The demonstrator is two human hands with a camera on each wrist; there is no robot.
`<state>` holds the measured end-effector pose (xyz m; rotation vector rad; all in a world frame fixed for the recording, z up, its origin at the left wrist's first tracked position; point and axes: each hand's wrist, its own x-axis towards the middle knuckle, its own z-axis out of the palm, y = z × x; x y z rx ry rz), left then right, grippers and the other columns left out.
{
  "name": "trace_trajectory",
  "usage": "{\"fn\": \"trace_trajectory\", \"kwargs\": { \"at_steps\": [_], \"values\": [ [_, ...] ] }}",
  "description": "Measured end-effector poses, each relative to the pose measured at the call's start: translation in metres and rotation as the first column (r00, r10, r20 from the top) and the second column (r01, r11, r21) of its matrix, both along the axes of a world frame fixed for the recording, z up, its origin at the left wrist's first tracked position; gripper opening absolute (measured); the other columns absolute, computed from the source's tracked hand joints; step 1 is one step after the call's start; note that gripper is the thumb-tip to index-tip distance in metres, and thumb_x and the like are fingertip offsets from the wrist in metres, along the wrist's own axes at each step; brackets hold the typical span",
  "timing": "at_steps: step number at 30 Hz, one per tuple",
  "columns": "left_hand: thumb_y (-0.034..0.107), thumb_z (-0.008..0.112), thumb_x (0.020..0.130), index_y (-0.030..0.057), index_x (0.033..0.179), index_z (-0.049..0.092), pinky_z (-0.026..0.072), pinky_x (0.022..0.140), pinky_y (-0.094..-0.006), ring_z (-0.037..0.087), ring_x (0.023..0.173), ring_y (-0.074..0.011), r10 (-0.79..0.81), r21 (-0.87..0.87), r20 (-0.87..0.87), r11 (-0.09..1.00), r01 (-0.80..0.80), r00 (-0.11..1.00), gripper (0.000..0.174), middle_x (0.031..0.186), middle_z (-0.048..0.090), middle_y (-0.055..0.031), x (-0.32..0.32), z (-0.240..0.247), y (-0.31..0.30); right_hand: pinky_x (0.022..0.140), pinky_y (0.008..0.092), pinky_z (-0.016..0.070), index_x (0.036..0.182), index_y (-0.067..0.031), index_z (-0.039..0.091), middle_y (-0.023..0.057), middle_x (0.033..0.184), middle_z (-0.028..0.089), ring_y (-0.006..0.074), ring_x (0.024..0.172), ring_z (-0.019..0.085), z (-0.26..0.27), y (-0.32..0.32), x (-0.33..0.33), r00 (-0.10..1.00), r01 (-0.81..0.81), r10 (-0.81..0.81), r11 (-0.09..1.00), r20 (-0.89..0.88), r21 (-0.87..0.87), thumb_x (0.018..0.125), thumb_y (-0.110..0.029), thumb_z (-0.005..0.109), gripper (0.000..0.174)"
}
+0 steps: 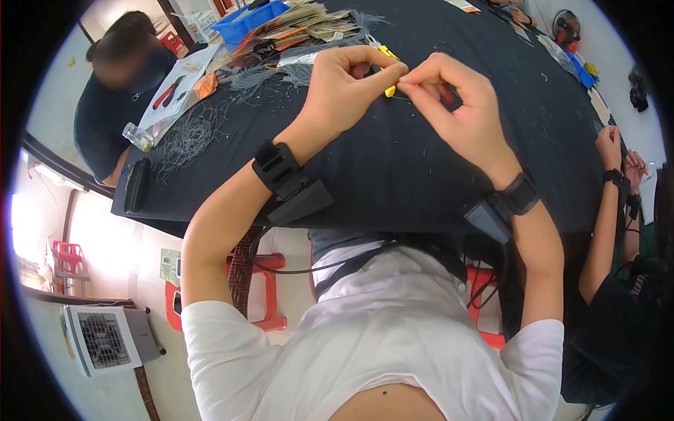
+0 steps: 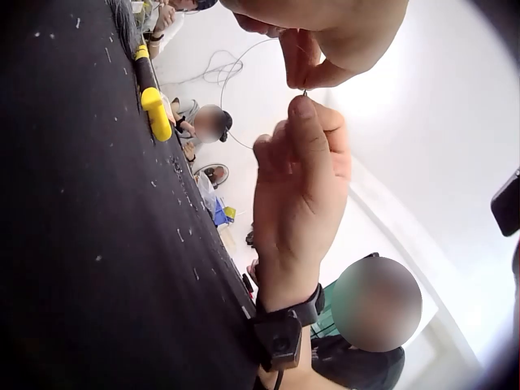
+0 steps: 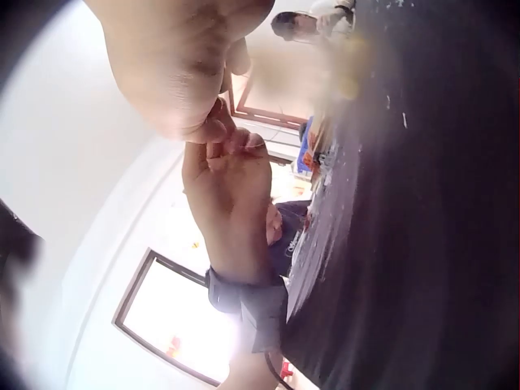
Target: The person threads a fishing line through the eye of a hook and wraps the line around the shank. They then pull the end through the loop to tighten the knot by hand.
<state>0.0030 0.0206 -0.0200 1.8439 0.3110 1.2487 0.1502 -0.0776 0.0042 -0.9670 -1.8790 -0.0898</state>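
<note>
My left hand [image 1: 351, 84] and right hand [image 1: 456, 105] meet fingertip to fingertip above the table [image 1: 393, 175], each pinching with thumb and forefinger, the other fingers curled. Between the two pinches is one thin wire [image 2: 223, 101]. The left wrist view shows it as a fine, pale strand that leaves the pinch and bows away from the fingers in a loose arc, with no straight axis. In the head view it is too fine for me to tell which way it points.

Just below the pinch, at 6 o'clock of my fingertips, a short yellow peg [image 1: 390, 90] lies on the table. The left wrist view shows two such pegs lying along the cloth.

The table is round, covered in dark ribbed cloth flecked with pale clippings. At 9 o'clock of my hands lies one tangled heap of grey strands [image 1: 189, 137]. Beside it are one pair of red-handled pliers [image 1: 168, 91] on a clear bag and one small clear bottle [image 1: 138, 137]. At 11 o'clock sit a blue tray [image 1: 247, 19] and fanned stacks of cards [image 1: 309, 24]. Two other people sit at the table, one at 10 o'clock and one at 3 o'clock.
</note>
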Motion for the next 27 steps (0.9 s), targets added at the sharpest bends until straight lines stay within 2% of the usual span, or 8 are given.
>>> {"fn": "trace_trajectory", "kwargs": {
  "at_steps": [3, 6, 11, 14, 17, 19, 24, 27],
  "values": [
    [0.018, 0.07, 0.074, 0.0022, 0.078, 0.069, 0.0212, 0.044, -0.0193, 0.031, 0.05, 0.0003, -0.053, 0.0, -0.082, 0.999, 0.053, 0.995, 0.017, 0.054, 0.046, 0.0076, 0.0, 0.002, -0.006, 0.05, 0.0203, 0.0338, 0.084, -0.0045, 0.06, 0.0012, 0.063, 0.051, 0.0063, 0.054, 0.043, 0.01, -0.001, 0.006, 0.999, 0.039, -0.039, 0.998, -0.005, 0.041, 0.08, -0.007, 0.063, 0.006],
    [0.007, 0.064, 0.081, -0.0021, 0.091, 0.065, 0.045, 0.071, -0.0189, 0.058, 0.079, -0.008, -0.103, -0.05, -0.254, 0.994, 0.094, 0.962, 0.014, 0.086, 0.064, -0.0054, -0.007, 0.012, -0.015, 0.053, 0.0184, 0.0371, 0.085, -0.0045, 0.061, 0.0005, 0.068, 0.057, 0.0055, 0.057, 0.048, 0.012, 0.003, 0.018, 0.997, 0.049, -0.048, 0.999, -0.053, 0.016, 0.082, -0.01, 0.063, 0.007],
    [0.009, 0.064, 0.081, -0.0014, 0.091, 0.065, 0.0449, 0.074, -0.0198, 0.058, 0.079, -0.0082, -0.126, -0.073, -0.207, 0.991, 0.113, 0.97, 0.014, 0.086, 0.064, -0.005, -0.009, 0.014, -0.016, 0.056, 0.0161, 0.039, 0.086, -0.0042, 0.061, -0.0011, 0.07, 0.059, 0.0046, 0.062, 0.053, -0.003, 0.02, 0.029, 0.964, -0.063, 0.013, 0.981, -0.265, -0.182, 0.083, -0.012, 0.063, 0.008],
    [0.009, 0.064, 0.082, -0.001, 0.091, 0.065, 0.0444, 0.074, -0.0202, 0.057, 0.079, -0.0078, -0.191, -0.073, -0.1, 0.98, 0.184, 0.977, 0.014, 0.085, 0.064, -0.0046, -0.009, 0.013, -0.012, 0.058, 0.0152, 0.039, 0.086, -0.0038, 0.061, -0.0002, 0.071, 0.06, 0.0047, 0.064, 0.054, -0.006, 0.018, 0.023, 0.899, -0.224, 0.024, 0.884, -0.438, -0.41, 0.083, -0.011, 0.062, 0.008],
    [0.01, 0.063, 0.082, -0.0007, 0.091, 0.065, 0.0437, 0.074, -0.0206, 0.057, 0.079, -0.0075, -0.174, -0.117, -0.033, 0.979, 0.169, 0.984, 0.014, 0.085, 0.064, -0.0042, -0.008, 0.011, -0.009, 0.057, 0.0159, 0.0378, 0.084, -0.0039, 0.06, -0.0014, 0.07, 0.058, 0.0032, 0.063, 0.05, -0.022, 0.021, 0.017, 0.731, -0.468, 0.039, 0.755, -0.681, -0.459, 0.084, -0.011, 0.061, 0.007],
    [0.01, 0.063, 0.082, -0.0005, 0.091, 0.065, 0.0433, 0.074, -0.021, 0.057, 0.079, -0.0074, -0.129, -0.155, -0.008, 0.98, 0.126, 0.992, 0.014, 0.085, 0.064, -0.0042, -0.008, 0.008, -0.006, 0.053, 0.0175, 0.035, 0.082, -0.0035, 0.057, -0.0024, 0.068, 0.056, 0.0021, 0.059, 0.046, -0.025, 0.02, 0.008, 0.605, -0.595, 0.044, 0.688, -0.795, -0.415, 0.084, -0.01, 0.061, 0.008],
    [0.01, 0.064, 0.081, -0.0016, 0.09, 0.065, 0.0434, 0.072, -0.0212, 0.057, 0.078, -0.0077, -0.002, -0.249, -0.022, 0.969, -0.003, 1.0, 0.015, 0.086, 0.064, -0.0049, -0.006, 0.006, -0.003, 0.049, 0.0208, 0.0341, 0.082, -0.0029, 0.054, -0.0005, 0.063, 0.052, 0.0056, 0.053, 0.044, -0.029, 0.015, -0.005, 0.916, -0.225, 0.08, 0.914, -0.394, -0.336, 0.082, -0.006, 0.061, 0.007],
    [0.01, 0.065, 0.08, -0.0026, 0.091, 0.065, 0.0442, 0.071, -0.0209, 0.057, 0.079, -0.0077, -0.057, -0.231, -0.033, 0.972, 0.048, 0.998, 0.016, 0.086, 0.064, -0.0052, -0.006, 0.004, -0.005, 0.049, 0.0222, 0.0352, 0.083, -0.0038, 0.053, 0.0026, 0.062, 0.051, 0.0078, 0.052, 0.046, -0.021, 0.01, -0.006, 0.991, -0.056, 0.028, 0.976, -0.134, -0.212, 0.081, -0.005, 0.061, 0.008]
  ]
}}
